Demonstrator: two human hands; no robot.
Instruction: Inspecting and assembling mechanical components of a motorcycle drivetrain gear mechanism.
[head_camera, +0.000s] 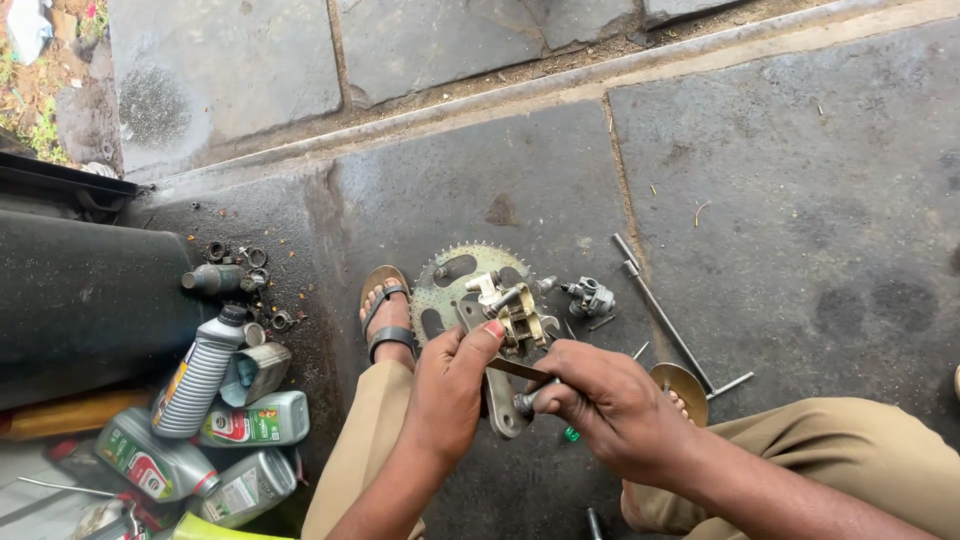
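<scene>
My left hand (450, 385) grips a small metal mechanical assembly (515, 318) with brass-coloured and silver parts, thumb pressed on its top. My right hand (600, 400) is closed around the handle of a tool (530, 398), whose flat metal blade (512, 368) reaches into the assembly. Both are held just above a toothed chain sprocket (455, 275) lying flat on the stone floor. My left foot in a sandal (388, 315) rests beside the sprocket.
A small grey metal part (590, 297) and a long T-handle wrench (665, 320) lie right of the sprocket. Several oil bottles (205, 375) are piled at left near a dark seat (80, 300). Washers and rings (250, 258) are scattered on the floor.
</scene>
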